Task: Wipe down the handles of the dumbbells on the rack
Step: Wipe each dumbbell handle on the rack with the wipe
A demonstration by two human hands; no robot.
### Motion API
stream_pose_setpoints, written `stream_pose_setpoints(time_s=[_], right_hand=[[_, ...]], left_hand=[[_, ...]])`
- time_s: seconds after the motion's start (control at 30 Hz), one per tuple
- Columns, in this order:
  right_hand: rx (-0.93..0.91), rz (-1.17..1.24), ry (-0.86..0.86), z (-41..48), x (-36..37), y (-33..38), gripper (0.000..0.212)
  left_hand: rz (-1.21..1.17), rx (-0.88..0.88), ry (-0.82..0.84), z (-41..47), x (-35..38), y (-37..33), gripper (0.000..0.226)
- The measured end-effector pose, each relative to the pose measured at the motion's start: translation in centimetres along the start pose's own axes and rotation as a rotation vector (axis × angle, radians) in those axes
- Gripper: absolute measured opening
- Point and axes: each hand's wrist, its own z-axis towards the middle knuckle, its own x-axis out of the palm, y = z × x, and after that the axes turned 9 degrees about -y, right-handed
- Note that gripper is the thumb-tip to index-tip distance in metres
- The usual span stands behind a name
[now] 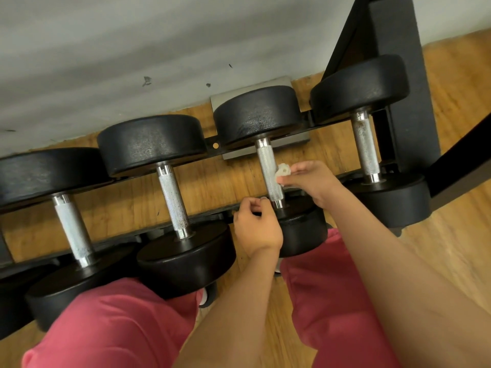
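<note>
— Against the grey wall [106,49], on the wooden floor [451,248], what is the biggest thing?

— A black rack [398,75]. Its heavy upright stands at the right, and two rails run off to the left.

— What does it carry?

— Four black dumbbells lying across the rails, side by side. Each has a round head at either end and a knurled metal bar between. From the left: the first dumbbell [39,176], the second dumbbell [151,142], the third dumbbell [255,115], and the fourth dumbbell [358,86] just beside the upright.

— And the person?

— Legs in pink trousers [106,328] at the bottom, close up to the near heads. Both bare forearms reach toward the third dumbbell.

— Which handle is being seen to?

— The third dumbbell's handle [265,158]. The right hand [313,181] is just to its right, about halfway down the bar.

— How is that hand closed?

— Thumb and fingers pinch a small white wipe [283,172], which appears to touch the bar's right side.

— The other hand?

— The left hand [256,227] sits by the near end of the same handle, over the near head, fingers curled in. Whether they grip anything, I cannot tell.
</note>
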Motion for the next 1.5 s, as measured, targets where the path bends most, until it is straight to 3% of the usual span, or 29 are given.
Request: stream_pose_setpoints(time_s=[0.1,0.47,0.6,0.77,0.9,1.07,1.5], right_hand=[[0.084,0.022,0.039,-0.5,-0.2,-0.2,0.03],[-0.07,0.031,-0.052,-0.9,0.9,-0.2,0.003],[-0.091,-0.017,-0.055,-0.9,1.2,0.3,0.017],[-0.137,-0.05,-0.194,-0.3,1.8,-0.1,0.013],[-0.077,0.049,-0.19,-0.1,2.2,-0.1,0.011],[-0.159,-0.02,-0.209,-1.0,2.0,-0.4,0.008],[-0.225,0.067,-0.314,-1.2,3.1,0.5,0.009]], left_hand=[[0.006,-0.003,0.001,0.0,0.0,0.2,0.016],[0.004,0.019,0.014,0.2,0.1,0.5,0.017],[0.008,0.021,0.018,0.2,0.2,0.4,0.017],[0.012,0.026,0.016,0.2,0.1,0.4,0.018],[0.007,0.025,0.01,0.2,0.1,0.4,0.019],[0.008,0.037,0.007,0.3,0.1,0.4,0.018],[0.008,0.052,-0.001,0.3,0.3,0.7,0.019]])
